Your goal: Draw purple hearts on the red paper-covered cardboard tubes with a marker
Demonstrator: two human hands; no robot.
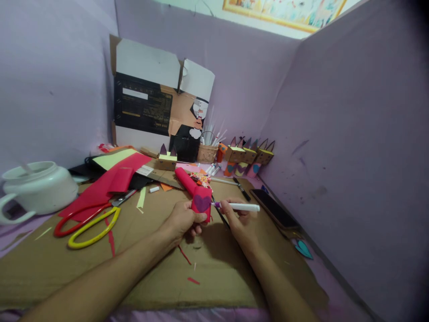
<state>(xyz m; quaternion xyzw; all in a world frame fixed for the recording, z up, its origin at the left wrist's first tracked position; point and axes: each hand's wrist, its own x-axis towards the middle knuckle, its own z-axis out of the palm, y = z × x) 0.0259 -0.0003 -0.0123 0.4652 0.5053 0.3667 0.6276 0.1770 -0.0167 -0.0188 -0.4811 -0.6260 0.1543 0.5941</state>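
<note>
Pinched in my left hand (pixel 183 220) is a small red paper piece with a purple heart (pixel 202 203) on its front. My right hand (pixel 239 220) grips a white marker (pixel 246 207) with a purple tip. The tip points left and meets or nearly meets the heart's right edge; I cannot tell which. Behind the red piece lies a rolled red paper tube (pixel 185 180), next to a bundle with a colourful pattern (pixel 201 179). A white marker cap (pixel 154 189) rests on the cardboard to the left.
Scissors (pixel 92 228) with red and yellow handles lie at left, by red paper (pixel 100 190) and a white pot (pixel 38 188). A phone (pixel 275 208) and black pen (pixel 241 188) are at right. Cardboard animal figures (pixel 250 155), a basket (pixel 207 153) and an unfolded box (pixel 144 103) stand behind.
</note>
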